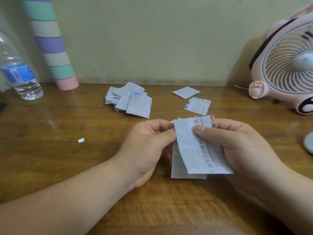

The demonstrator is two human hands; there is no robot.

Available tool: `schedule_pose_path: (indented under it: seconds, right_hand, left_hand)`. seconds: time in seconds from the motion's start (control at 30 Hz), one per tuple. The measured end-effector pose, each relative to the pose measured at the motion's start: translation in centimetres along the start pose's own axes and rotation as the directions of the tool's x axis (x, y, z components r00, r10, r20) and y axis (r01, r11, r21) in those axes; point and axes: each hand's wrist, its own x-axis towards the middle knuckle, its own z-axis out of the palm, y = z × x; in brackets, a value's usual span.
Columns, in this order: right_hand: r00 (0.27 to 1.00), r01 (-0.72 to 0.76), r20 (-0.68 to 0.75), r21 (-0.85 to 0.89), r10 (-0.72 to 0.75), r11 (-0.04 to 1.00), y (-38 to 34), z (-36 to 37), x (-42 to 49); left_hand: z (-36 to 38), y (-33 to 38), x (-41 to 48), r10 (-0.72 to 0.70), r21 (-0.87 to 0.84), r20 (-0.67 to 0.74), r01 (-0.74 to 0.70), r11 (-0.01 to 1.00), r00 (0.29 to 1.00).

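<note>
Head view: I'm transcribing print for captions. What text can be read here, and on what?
"把责任扛在肩上": headline on the newspaper piece that the left hand and right hand pinch.
"凭": large character near its top; its small print is blurred.
bottle label: blurred, unreadable.
paper pile, folded slip, flat slip: too small to read.

Head camera looks down, close over table [50,167].

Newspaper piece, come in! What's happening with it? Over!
Left hand and right hand both pinch the newspaper piece near its top. Held over the table. Nothing in the way; paper pile lies behind.
</note>
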Motion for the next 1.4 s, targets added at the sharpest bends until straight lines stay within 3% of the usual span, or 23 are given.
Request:
schedule_pose_path:
  seconds: [0.27,0.77,1.07,1.4]
  right_hand:
    - [0.998,0.024,-0.058,0.024,-0.023,0.999,0.4,0.1,0.3]
    - [0.999,0.016,-0.042,0.003,-0.016,1.0,0.4,-0.1,0.3]
    - [0.995,-0.005,-0.101,-0.008,0.004,1.0,-0.1,-0.1,0.2]
    - [0.998,0.0,-0.068,-0.007,0.0,1.0,0.0,-0.3,0.3]
  left_hand:
    - [0.2,0.3,-0.1,0.021,0.003,-0.077,-0.021,1.0,0.997]
    - [0.2,1.1,-0.3,-0.04,-0.133,0.072,0.05,0.99,0.997]
    - [0.3,1.3,-0.2,-0.066,-0.142,0.029,0.07,0.987,0.997]
    - [0.4,1.4,-0.3,-0.069,-0.148,0.011,0.07,0.987,0.998]
